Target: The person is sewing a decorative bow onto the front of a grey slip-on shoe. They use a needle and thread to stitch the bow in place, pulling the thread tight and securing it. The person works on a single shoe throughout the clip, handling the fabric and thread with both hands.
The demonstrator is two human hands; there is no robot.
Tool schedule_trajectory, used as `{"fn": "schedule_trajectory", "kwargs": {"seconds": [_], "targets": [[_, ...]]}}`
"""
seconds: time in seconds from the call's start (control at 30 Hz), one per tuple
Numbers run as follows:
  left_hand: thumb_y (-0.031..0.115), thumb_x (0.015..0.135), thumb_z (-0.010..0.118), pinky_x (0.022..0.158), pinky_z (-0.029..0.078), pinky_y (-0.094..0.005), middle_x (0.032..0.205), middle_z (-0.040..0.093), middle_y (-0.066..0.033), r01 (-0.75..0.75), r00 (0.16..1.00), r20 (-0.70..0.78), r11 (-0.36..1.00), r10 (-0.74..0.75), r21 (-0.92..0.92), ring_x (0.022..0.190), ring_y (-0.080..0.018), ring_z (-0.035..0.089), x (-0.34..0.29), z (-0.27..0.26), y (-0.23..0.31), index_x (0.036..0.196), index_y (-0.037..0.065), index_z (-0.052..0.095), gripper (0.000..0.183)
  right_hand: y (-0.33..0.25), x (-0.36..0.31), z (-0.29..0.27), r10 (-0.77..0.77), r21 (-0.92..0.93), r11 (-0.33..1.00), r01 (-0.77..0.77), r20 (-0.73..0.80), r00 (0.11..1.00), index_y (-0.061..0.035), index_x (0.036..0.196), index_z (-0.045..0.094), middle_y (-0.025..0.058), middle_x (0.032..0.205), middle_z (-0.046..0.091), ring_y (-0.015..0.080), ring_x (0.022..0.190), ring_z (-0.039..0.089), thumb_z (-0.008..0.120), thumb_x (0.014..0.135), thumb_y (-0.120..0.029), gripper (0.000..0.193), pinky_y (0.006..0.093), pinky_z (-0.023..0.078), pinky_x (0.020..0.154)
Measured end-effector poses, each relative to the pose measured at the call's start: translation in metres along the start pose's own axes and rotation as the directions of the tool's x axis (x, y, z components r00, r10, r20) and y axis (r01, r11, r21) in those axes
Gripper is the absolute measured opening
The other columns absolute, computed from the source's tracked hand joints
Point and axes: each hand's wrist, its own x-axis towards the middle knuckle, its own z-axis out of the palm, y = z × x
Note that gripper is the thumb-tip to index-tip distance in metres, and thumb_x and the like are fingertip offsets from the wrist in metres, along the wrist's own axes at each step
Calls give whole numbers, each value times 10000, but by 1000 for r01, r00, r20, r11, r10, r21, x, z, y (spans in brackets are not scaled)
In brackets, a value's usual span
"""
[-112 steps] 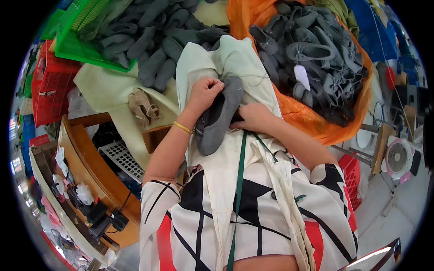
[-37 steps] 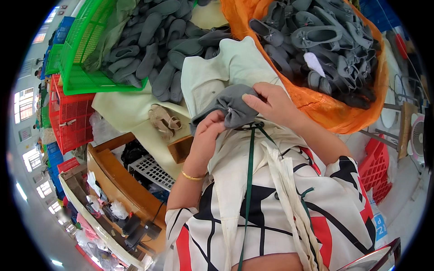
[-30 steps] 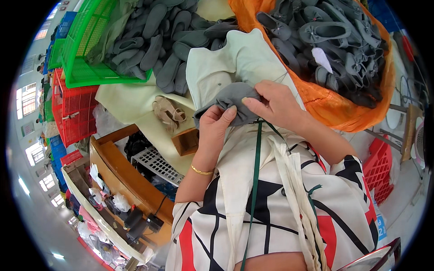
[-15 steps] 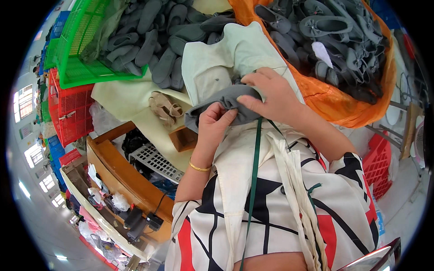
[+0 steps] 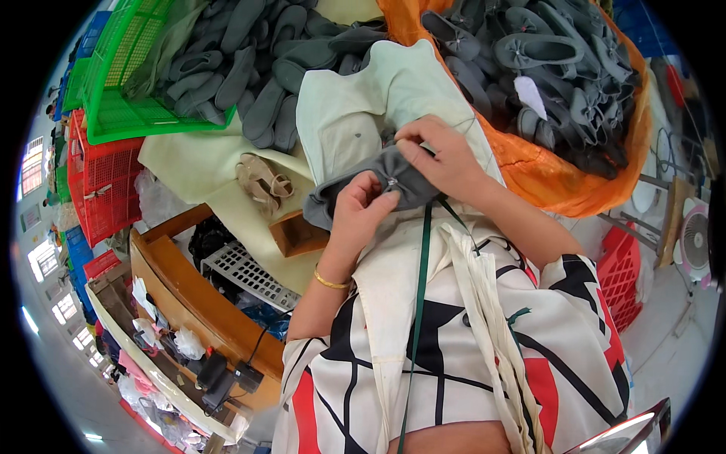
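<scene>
A grey slip-on shoe [image 5: 359, 184] with a gathered bow and a small shiny ornament [image 5: 392, 184] lies sideways over my lap, above the pale apron [image 5: 423, 83]. My left hand [image 5: 358, 210] grips its near side, thumb and fingers pinched beside the ornament. At the shoe's right end my right hand [image 5: 446, 159] is closed, its thumb and fingers bent together on the upper edge. Whether those fingertips also hold something small is hidden. Below the shoe, a dark green strap [image 5: 422, 303] hangs down over my patterned clothing.
Grey shoes [image 5: 261, 113] pile up by a green plastic basket [image 5: 151, 117] at far left. An orange sack [image 5: 560, 181] at far right holds several more. Beige sandals [image 5: 261, 181] sit left of my lap, near a wooden desk [image 5: 200, 280]. Red crates [image 5: 102, 174] stand farther left.
My right hand's fingers have drawn together on the shoe. The shoe has turned a little, so its bow and ornament now show between my hands. The whole view has shifted slightly.
</scene>
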Motion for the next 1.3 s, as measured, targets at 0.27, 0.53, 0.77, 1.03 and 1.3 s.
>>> {"fn": "schedule_trajectory", "kwargs": {"seconds": [0.27, 0.53, 0.77, 1.03, 1.3], "targets": [[111, 935, 649, 689, 383, -191, 811, 559, 68, 10, 998, -58, 989, -19, -151, 754, -27, 461, 6, -4, 1, 862, 36, 622, 108, -17, 16, -10, -100, -143, 983, 117, 126, 987, -31, 965, 658, 121, 884, 624, 295, 823, 608, 710, 863, -196, 201, 368, 495, 731], [52, 911, 592, 632, 338, -217, 742, 438, 80, 0, 987, -161, 997, 12, 71, 721, -27, 382, 2, 15, 12, 773, 49, 523, 155, 12, 9, 24, -267, -253, 929, 269, 46, 963, -54, 758, 559, 134, 762, 516, 341, 777, 557, 692, 806, -133, 162, 420, 476, 671], [58, 902, 627, 682, 383, -220, 781, 515, 41, -101, 991, -66, 975, 117, 200, 735, -64, 442, 14, 3, 20, 813, 22, 524, 141, 13, 9, -19, 77, -97, 993, -67, 101, 992, -14, 962, 669, 130, 866, 631, 272, 814, 609, 697, 879, -322, 320, 378, 497, 757], [44, 824, 696, 879, 458, -379, 984, 644, -109, -545, 713, 157, 400, 683, 737, 960, -296, 570, 46, 35, 59, 1106, 21, 656, 286, 60, 25, -88, 478, 447, 792, -415, -33, 878, 26, 1031, 698, 34, 903, 682, 122, 850, 613, 623, 951, -459, 497, 295, 502, 726], [30, 851, 664, 843, 482, -370, 953, 663, -120, -385, 841, 86, 481, 534, 788, 935, -291, 599, 65, 2, 28, 1023, 17, 670, 172, 142, 132, -193, 628, 585, 741, -330, -429, 649, 30, 1214, 592, 86, 1077, 631, 164, 985, 606, 623, 958, -458, 552, 316, 515, 886]]}}
